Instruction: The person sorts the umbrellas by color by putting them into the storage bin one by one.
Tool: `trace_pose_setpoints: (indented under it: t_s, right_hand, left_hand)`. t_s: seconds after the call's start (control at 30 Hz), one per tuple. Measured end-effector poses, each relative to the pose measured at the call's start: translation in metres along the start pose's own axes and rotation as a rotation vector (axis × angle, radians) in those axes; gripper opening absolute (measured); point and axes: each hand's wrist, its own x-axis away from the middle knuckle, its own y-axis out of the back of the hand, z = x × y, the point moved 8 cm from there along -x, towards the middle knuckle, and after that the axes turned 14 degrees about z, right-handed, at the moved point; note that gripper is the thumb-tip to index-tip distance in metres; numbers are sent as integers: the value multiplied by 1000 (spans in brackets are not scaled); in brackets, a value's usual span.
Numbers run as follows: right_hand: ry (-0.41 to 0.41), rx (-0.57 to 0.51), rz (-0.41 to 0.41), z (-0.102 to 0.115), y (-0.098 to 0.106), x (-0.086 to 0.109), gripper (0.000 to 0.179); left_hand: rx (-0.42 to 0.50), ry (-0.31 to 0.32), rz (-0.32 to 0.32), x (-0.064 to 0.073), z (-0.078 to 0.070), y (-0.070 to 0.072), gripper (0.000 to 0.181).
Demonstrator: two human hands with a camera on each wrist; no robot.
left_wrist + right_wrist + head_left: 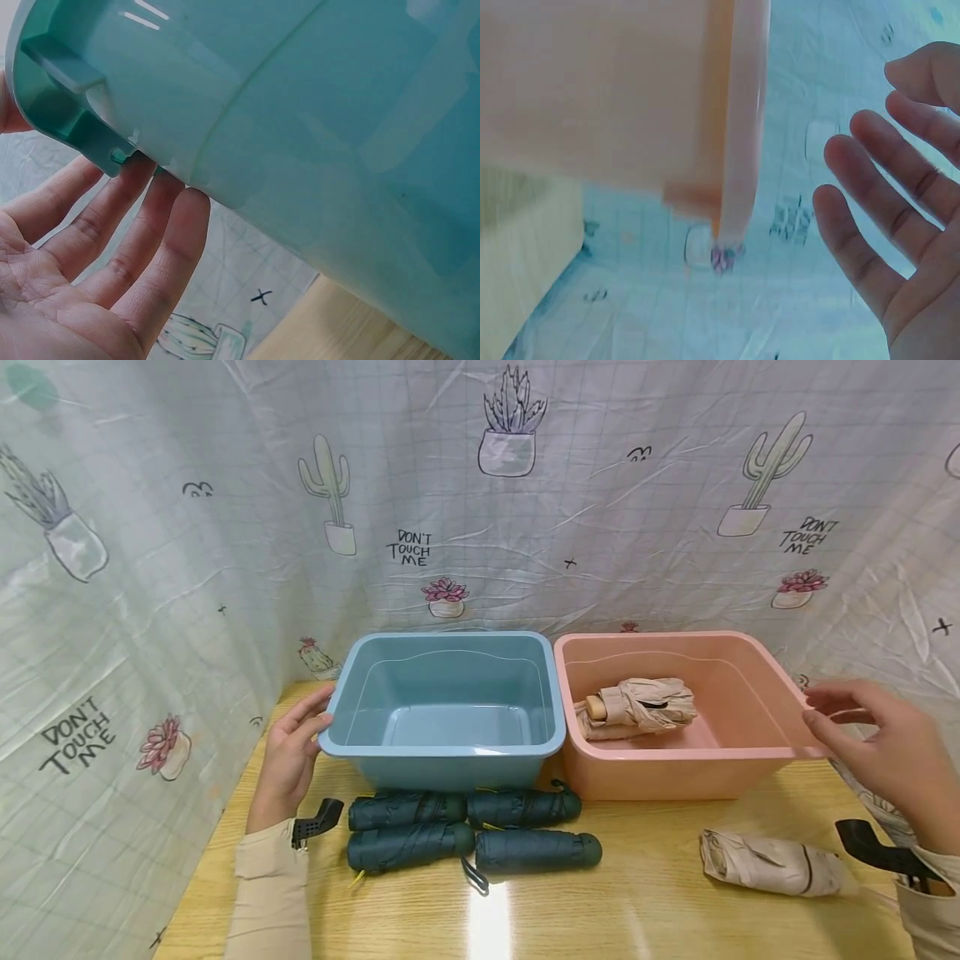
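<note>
My left hand [291,752] holds the left rim of an empty blue plastic bin [442,768]. In the left wrist view, the fingers [187,225] reach under the rim to the bin's outer wall, while the thumb is at its outer edge. Beside it stands a pink plastic bin [675,777] with a beige folded umbrella [637,706] inside; whether more lie beneath is unclear. My right hand [888,735] is by the pink bin's right rim. The right wrist view has a gap between that rim and the loosely spread fingers [870,202].
Several dark green folded umbrellas [536,850] lie in two rows before the blue bin. Another beige umbrella [772,864] lies on the wooden table [637,902] at the right front. A cactus-print cloth [465,485] hangs behind and along both sides.
</note>
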Motion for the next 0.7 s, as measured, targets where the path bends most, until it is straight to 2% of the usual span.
trace_pose_setpoints:
  t_s: [0.17, 0.37, 0.53, 0.63, 0.7]
  right_hand:
    - [-9, -73, -76, -14, 2, 26, 25]
    - [-118, -91, -108, -35, -6, 56, 31]
    - [-168, -78, -65, -52, -17, 80, 31]
    - [-176, -83, 7, -60, -29, 92, 23]
    - [-202, -75, 90, -65, -38, 98, 25]
  left_hand:
    - [0, 3, 1, 0, 0, 0, 51]
    - [14, 4, 2, 1, 0, -1, 53]
    - [11, 7, 5, 1, 0, -2, 53]
    - [13, 6, 10, 1, 0, -2, 53]
    - [14, 7, 11, 1, 0, -2, 53]
